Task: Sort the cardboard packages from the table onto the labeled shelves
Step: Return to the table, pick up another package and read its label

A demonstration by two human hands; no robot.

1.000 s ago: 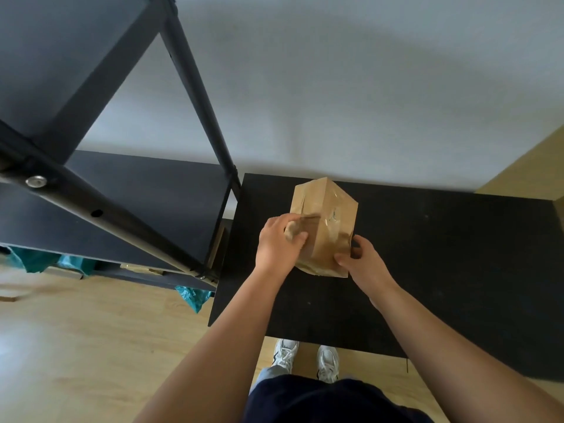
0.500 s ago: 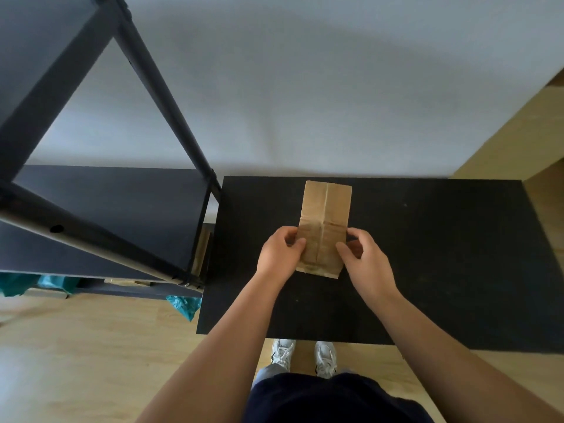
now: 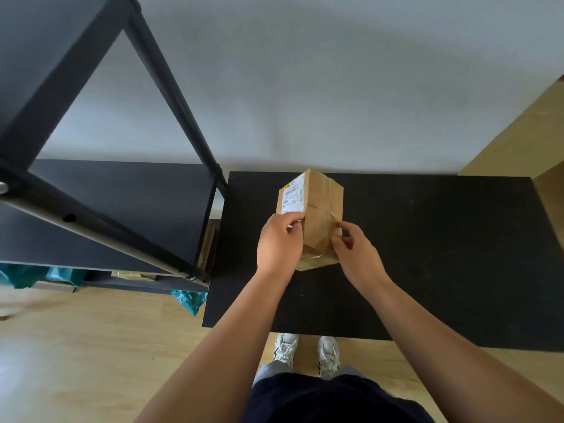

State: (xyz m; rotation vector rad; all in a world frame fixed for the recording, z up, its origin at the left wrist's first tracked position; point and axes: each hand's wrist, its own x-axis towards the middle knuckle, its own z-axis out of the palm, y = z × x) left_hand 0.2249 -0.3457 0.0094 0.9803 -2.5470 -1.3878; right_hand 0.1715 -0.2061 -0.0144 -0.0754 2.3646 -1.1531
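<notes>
At the left, a black shelf unit (image 3: 122, 209) is seen standing close against the left edge of the black desk (image 3: 442, 254), with only a narrow gap left between them; its slanting frame posts cross the upper left of the view. To the right of the package, the desk surface is seen bare out to its right edge and far right corner, and a bare strip is left along the near edge.

Compared with half a second earlier, the cardboard package (image 3: 317, 221) is turned about its long axis, so that a side bearing a white printed label (image 3: 292, 195) is now shown towards the left, where only plain brown cardboard and tape were shown before. Its place near the far left corner of the desk is kept.

The package is gripped between both hands. The left hand (image 3: 279, 245) is closed on the labelled side, fingers curled over the label's lower edge. The right hand (image 3: 355, 254) is pinched on the right side, fingertips (image 3: 337, 232) pressed to the cardboard.
</notes>
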